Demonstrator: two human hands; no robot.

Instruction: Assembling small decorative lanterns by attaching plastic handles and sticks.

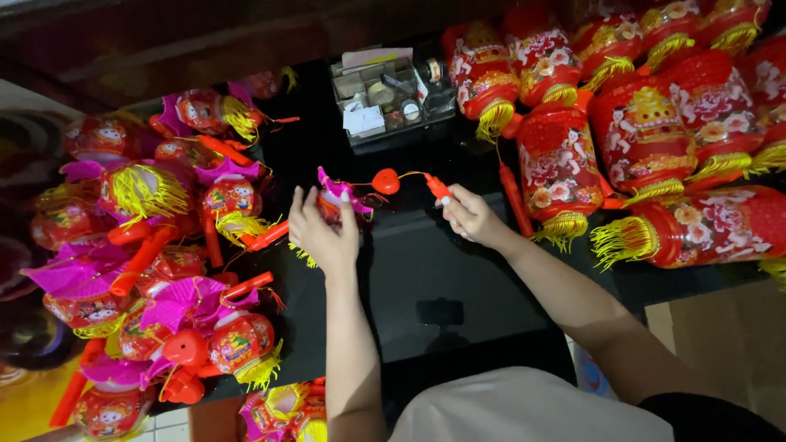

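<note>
My left hand (323, 232) holds a small red toy lantern (336, 200) with a pink fan-shaped top, mostly hidden behind my fingers. A thin wire runs from it through a red heart-shaped piece (386, 181) to an orange-red stick handle (437, 187), which my right hand (469, 217) pinches at its lower end. Both hands hover over a black glossy table (442, 278).
Several small red lanterns with pink tops and yellow tassels (164, 270) are heaped at the left. Large red barrel lanterns with flower prints (647, 131) lie at the right. A grey tray of small parts (389, 98) stands at the back.
</note>
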